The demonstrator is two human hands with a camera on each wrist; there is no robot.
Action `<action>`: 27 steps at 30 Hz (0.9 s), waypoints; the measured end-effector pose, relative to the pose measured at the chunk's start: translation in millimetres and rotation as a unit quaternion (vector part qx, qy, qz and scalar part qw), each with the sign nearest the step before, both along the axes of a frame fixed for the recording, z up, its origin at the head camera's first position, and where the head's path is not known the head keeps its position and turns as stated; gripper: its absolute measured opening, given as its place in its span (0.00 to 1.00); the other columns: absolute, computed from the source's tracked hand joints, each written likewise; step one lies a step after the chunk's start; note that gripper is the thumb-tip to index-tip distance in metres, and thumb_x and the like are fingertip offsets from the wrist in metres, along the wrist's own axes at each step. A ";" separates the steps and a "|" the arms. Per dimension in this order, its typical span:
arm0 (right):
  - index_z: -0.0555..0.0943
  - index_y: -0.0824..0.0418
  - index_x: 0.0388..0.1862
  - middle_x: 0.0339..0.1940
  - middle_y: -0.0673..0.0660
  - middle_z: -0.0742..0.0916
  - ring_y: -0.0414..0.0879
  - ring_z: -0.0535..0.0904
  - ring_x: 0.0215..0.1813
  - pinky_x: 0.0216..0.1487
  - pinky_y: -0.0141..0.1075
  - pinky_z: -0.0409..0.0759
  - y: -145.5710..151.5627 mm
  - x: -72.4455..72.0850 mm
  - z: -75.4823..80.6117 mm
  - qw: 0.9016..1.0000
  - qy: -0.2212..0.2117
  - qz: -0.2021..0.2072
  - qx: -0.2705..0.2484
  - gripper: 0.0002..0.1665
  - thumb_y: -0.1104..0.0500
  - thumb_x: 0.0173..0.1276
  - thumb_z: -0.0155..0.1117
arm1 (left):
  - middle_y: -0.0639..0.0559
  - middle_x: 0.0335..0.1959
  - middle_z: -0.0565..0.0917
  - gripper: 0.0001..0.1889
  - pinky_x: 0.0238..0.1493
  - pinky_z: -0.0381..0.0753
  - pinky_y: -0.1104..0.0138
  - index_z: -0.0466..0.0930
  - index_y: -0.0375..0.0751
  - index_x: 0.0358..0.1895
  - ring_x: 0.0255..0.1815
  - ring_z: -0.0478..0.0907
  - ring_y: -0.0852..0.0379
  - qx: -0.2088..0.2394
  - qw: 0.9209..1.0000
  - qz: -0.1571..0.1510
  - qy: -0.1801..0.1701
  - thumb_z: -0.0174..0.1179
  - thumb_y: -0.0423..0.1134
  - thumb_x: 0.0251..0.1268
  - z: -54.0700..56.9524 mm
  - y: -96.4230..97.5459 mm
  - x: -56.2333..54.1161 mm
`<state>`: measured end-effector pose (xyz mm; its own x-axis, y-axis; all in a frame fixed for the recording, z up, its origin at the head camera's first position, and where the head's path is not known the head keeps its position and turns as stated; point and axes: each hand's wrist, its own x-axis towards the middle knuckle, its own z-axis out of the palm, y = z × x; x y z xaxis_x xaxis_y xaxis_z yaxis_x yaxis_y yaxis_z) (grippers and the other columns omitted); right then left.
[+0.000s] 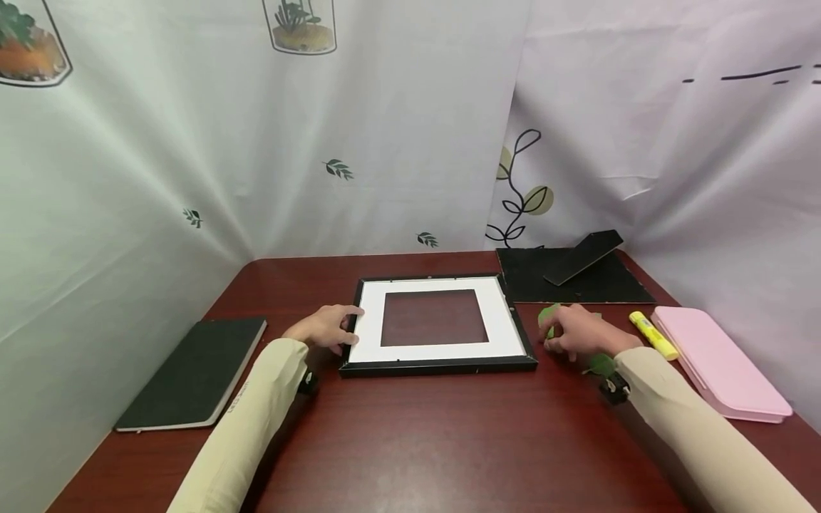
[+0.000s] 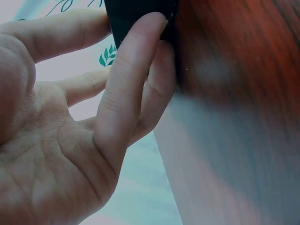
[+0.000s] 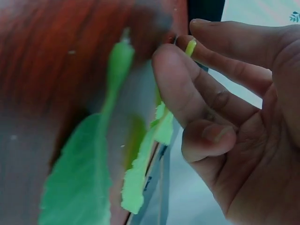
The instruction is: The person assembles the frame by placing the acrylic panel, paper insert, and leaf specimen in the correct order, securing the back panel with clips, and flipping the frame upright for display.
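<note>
The left hand [image 1: 328,328] is pinching the left edge of a black picture frame [image 1: 439,368], thumb and fingers bending around the bar. The frame is lying flat in the middle of the reddish-brown table [image 1: 449,442], and its white mat [image 1: 430,284] is surrounding a rectangular opening that is showing the tabletop.

To the frame's right, the right hand [image 1: 580,332] is hovering low with its fingers bent beside a green leaf [image 1: 546,313]; whether they are clamping its stem, I cannot tell. A second leaf [image 1: 601,365] is lying nearer, by the right wrist.

At the far right, a black backing board [image 1: 590,291] is lying with its easel leg [image 1: 586,256] sticking up. Farther right of the hand, a yellow stick [image 1: 653,335] is resting just beside a pink case [image 1: 721,360]. On the left, a black-covered notebook [image 1: 192,374] is lying near the table's edge.
</note>
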<state>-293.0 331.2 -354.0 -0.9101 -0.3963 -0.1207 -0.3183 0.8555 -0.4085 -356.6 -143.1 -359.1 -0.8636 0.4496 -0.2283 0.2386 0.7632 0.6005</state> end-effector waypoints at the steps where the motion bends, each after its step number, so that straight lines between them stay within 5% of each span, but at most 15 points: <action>1: 0.87 0.59 0.38 0.25 0.52 0.86 0.40 0.79 0.17 0.25 0.33 0.80 0.1 1.0 -1.0 1.000 0.001 -0.001 -0.001 0.03 0.63 0.67 0.67 | 0.51 0.27 0.65 0.33 0.34 0.88 0.63 0.64 0.35 0.74 0.25 0.72 0.59 0.000 1.000 0.000 0.000 0.62 0.30 0.65 -0.3 -0.1 0.1; 7: 0.83 0.58 0.27 0.19 0.50 0.81 0.40 0.79 0.17 0.26 0.33 0.78 1.4 2.9 -4.7 0.999 0.025 -0.023 0.004 0.09 0.65 0.68 0.64 | 0.49 0.30 0.68 0.33 0.35 0.88 0.62 0.65 0.35 0.74 0.27 0.77 0.58 0.003 1.000 0.001 -0.004 0.62 0.30 0.65 -2.1 0.1 0.9; 20: 0.86 0.58 0.34 0.25 0.52 0.86 0.39 0.73 0.24 0.28 0.33 0.71 -0.5 9.0 8.7 0.980 0.195 -0.047 0.000 0.11 0.71 0.65 0.60 | 0.47 0.31 0.70 0.34 0.35 0.88 0.63 0.65 0.36 0.74 0.28 0.78 0.58 0.002 1.000 0.008 -0.002 0.63 0.30 0.65 -1.5 -2.2 1.3; 27: 0.78 0.59 0.34 0.25 0.54 0.83 0.38 0.74 0.20 0.26 0.32 0.75 -27.8 2.4 2.7 0.985 0.164 -0.034 -0.046 0.08 0.71 0.67 0.59 | 0.47 0.32 0.71 0.34 0.34 0.88 0.63 0.64 0.36 0.74 0.28 0.78 0.58 0.001 1.000 0.008 -0.003 0.63 0.30 0.65 -0.4 -0.7 1.6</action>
